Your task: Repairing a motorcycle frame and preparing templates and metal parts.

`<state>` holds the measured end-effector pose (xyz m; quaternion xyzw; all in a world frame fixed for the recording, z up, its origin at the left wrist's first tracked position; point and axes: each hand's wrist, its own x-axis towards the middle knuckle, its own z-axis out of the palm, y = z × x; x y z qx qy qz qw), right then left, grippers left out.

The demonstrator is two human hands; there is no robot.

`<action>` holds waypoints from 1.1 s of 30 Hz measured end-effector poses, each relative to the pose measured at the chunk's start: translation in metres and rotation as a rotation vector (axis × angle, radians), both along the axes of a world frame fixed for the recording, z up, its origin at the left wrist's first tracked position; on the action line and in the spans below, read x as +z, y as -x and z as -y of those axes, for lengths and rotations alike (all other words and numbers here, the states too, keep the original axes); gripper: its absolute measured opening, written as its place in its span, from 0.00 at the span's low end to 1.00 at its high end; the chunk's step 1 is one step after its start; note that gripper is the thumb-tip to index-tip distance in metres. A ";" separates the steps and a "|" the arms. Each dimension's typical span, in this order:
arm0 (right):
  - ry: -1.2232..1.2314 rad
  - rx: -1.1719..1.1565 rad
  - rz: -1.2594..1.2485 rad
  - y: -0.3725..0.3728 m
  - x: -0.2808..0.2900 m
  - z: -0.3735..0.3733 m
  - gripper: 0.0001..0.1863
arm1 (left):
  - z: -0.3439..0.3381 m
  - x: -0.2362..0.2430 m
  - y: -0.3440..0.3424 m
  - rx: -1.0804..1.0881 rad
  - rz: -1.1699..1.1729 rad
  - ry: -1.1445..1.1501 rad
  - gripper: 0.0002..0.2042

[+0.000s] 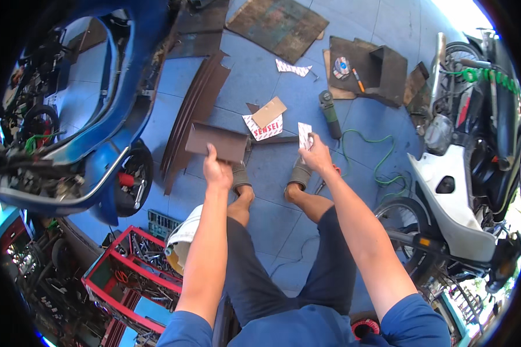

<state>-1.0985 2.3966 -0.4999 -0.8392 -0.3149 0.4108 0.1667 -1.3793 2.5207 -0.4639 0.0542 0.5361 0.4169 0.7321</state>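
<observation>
Left hand [217, 171] grips the brown panel [217, 140] by its near edge; right hand [316, 154], well apart, pinches a white card [304, 129]. Brown panel appears light and stiff, white card bendable; edge holds suit both.

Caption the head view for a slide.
Left hand holds a brown rectangular panel; right hand holds a white patterned card.
</observation>
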 end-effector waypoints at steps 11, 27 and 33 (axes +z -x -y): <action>0.157 -0.150 0.364 0.007 -0.271 -0.054 0.33 | -0.103 -0.263 -0.088 0.206 0.102 -0.036 0.21; -0.335 -0.500 0.055 -0.009 -0.274 -0.129 0.16 | -0.129 -0.335 -0.128 0.140 0.268 -0.314 0.19; -0.606 -0.660 0.154 -0.050 -0.211 -0.147 0.15 | -0.126 -0.332 -0.137 0.246 0.301 -0.351 0.23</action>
